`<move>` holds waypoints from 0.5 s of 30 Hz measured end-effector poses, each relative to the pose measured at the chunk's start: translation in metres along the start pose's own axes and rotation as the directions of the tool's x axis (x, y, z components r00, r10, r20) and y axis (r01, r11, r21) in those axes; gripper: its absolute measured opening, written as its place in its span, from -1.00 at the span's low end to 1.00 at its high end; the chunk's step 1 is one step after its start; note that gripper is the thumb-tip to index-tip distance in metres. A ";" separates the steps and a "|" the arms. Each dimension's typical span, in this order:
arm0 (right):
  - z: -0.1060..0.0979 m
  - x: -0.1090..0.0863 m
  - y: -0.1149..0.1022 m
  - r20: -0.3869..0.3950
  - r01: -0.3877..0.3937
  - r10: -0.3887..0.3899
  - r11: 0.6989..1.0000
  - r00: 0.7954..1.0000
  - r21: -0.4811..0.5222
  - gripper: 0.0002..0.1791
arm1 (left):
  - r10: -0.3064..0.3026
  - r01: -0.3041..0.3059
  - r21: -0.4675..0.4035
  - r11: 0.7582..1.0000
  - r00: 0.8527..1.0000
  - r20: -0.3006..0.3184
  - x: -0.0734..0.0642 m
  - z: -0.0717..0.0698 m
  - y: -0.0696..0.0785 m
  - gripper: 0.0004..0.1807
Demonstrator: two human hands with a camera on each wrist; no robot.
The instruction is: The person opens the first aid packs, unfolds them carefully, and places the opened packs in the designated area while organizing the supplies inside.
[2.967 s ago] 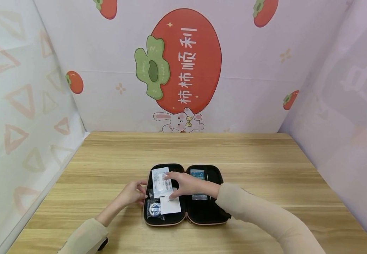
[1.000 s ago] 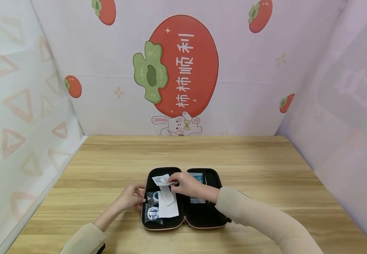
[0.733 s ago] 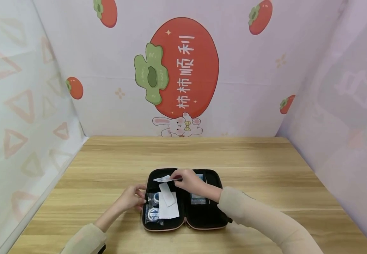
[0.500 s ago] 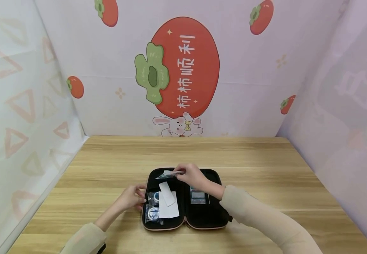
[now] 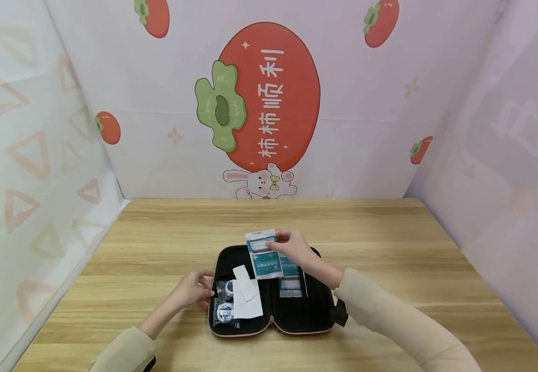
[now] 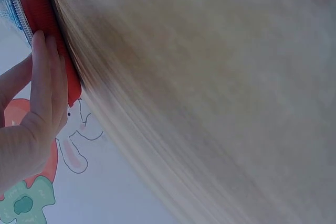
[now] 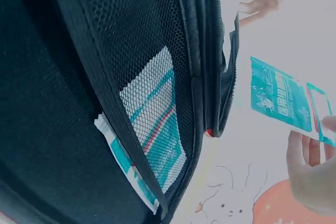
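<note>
In the head view a black zip case [image 5: 296,315] lies spread open on the table. Above its left half my right hand [image 5: 294,248] pinches a teal-and-white sachet [image 5: 267,263] by its upper right side; the sachet's printed face shows. In the right wrist view this sachet [image 7: 283,98] hangs clear of the case. My left hand [image 5: 194,288] touches the case's left edge. Seen from the left wrist, its fingers [image 6: 44,77] lie straight along the red outer wall [image 6: 39,3]. The left half holds a white paper packet [image 5: 247,305], a white strip [image 5: 243,279] and round rolls in clear bags [image 5: 225,312].
A mesh pocket in the case's right half holds another teal sachet [image 7: 152,124] and a thin white stick [image 5: 304,284]. Wooden table [image 5: 389,227] surrounds the case. Patterned cloth walls [image 5: 362,103] stand behind and at both sides.
My right hand has lifted the sachet out of the case's left half, up and to the right, turning its teal face to view. The strip and rolls below are uncovered. My left hand stays put.
</note>
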State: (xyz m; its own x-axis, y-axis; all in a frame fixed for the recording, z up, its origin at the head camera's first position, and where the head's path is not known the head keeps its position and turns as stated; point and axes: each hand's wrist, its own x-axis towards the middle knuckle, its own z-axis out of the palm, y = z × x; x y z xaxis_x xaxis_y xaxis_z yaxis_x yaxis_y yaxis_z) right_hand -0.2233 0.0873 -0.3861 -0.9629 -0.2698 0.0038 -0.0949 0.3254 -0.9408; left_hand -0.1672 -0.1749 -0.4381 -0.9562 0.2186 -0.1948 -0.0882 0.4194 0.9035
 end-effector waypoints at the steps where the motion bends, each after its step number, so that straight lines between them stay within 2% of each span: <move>1: -0.001 0.000 0.001 -0.011 -0.029 0.029 0.999 1.000 0.014 -0.78 | -0.001 0.001 -0.001 1.000 1.000 0.000 0.000 0.000 0.000 -0.48; 4: -0.006 -0.001 0.004 -0.030 -0.081 0.082 0.996 0.996 0.026 -0.77 | -0.001 0.001 -0.001 1.000 1.000 0.001 0.000 0.000 -0.001 -0.48; 15: -0.031 -0.007 0.017 -0.012 -0.137 0.138 0.989 0.990 0.061 -0.71 | 0.009 -0.009 0.009 1.000 1.000 -0.007 0.002 0.001 -0.002 -0.49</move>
State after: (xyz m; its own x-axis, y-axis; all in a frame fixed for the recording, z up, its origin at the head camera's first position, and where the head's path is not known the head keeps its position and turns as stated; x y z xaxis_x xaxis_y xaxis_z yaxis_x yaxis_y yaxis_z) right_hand -0.2263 0.1233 -0.3917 -0.9697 -0.2120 -0.1218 0.0531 0.3037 -0.9513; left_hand -0.1685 -0.1747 -0.4402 -0.9588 0.2167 -0.1839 -0.0767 0.4257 0.9016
